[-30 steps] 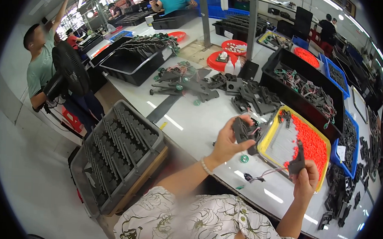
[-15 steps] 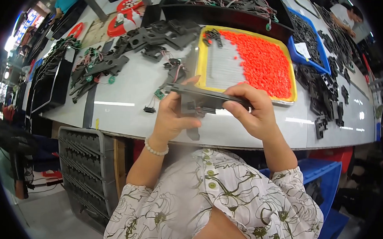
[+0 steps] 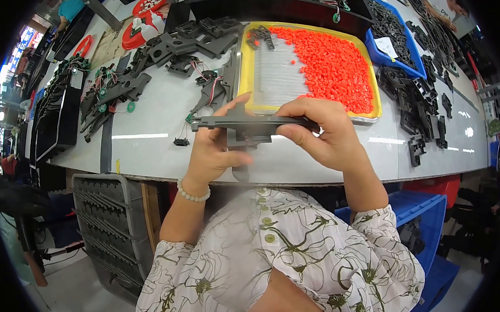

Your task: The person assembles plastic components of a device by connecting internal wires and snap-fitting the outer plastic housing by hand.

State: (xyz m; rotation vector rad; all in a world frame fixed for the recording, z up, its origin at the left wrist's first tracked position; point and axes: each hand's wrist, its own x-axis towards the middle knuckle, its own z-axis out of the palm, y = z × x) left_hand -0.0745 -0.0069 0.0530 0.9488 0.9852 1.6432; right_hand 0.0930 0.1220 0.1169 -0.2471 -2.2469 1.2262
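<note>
Little has shifted: both hands [image 3: 273, 140] still grip the dark plastic part [image 3: 251, 125].

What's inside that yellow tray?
The yellow tray holds a heap of small orange pieces, a few black parts in its far left corner, and a bare pale floor. Whatever lies beneath the heap is hidden.

Colours and patterns at the assembly bench.
Centre: dark grey plastic part [image 3: 250, 126]. Upper centre: yellow-rimmed tray [image 3: 242, 61] with a pale ribbed floor, heaped with orange-red pellets [image 3: 332, 62]. Upper right: blue bin [image 3: 406, 48] of black parts. White glossy tabletop [image 3: 151, 124]. Lower centre: white blouse [image 3: 290, 258] with olive-green line floral print. Left of centre: pale bead bracelet [image 3: 192, 194]. Lower left: grey crate [image 3: 110, 228].
</note>
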